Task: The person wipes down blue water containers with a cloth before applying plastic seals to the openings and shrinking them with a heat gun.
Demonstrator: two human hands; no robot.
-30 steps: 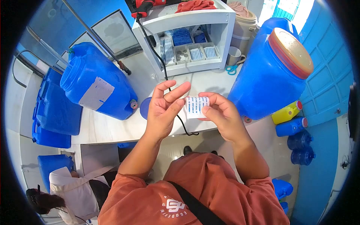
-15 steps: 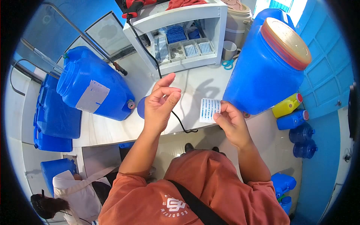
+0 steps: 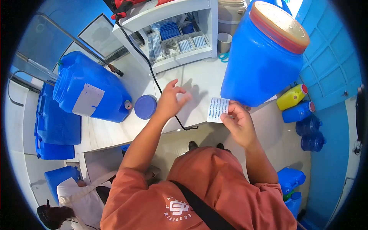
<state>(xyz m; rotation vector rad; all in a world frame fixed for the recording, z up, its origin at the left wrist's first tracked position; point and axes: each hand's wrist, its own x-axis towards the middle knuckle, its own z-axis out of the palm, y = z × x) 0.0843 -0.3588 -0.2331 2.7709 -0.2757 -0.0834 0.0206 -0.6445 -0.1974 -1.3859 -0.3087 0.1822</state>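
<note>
My right hand [image 3: 240,125] pinches a small white printed sheet [image 3: 217,109] by its right edge; rows of blue print run across it, too small to read. My left hand [image 3: 170,100] is raised over the white counter [image 3: 134,132] with its fingers apart and slightly bent, and I see nothing in it. A black cable [image 3: 151,69] passes just behind that hand. To its left lies a round dark-blue lid [image 3: 145,107]. Beyond my right hand stands a large blue container [image 3: 260,57] with a red-rimmed lid [image 3: 281,25].
A white shelf [image 3: 188,63] holds baskets with printed strips. Left on the counter stands an open-necked blue jug [image 3: 103,96] with a spigot. Teal scissors [image 3: 224,57] lie near a cup [image 3: 224,42]. Yellow [image 3: 292,97] and blue jugs line the right. Another person [image 3: 82,201] is at lower left.
The view has shifted slightly, so the shelf and large container appear further left and higher. My left hand has moved rightward and uncovered more of the lid. My right hand still holds the printed sheet.
</note>
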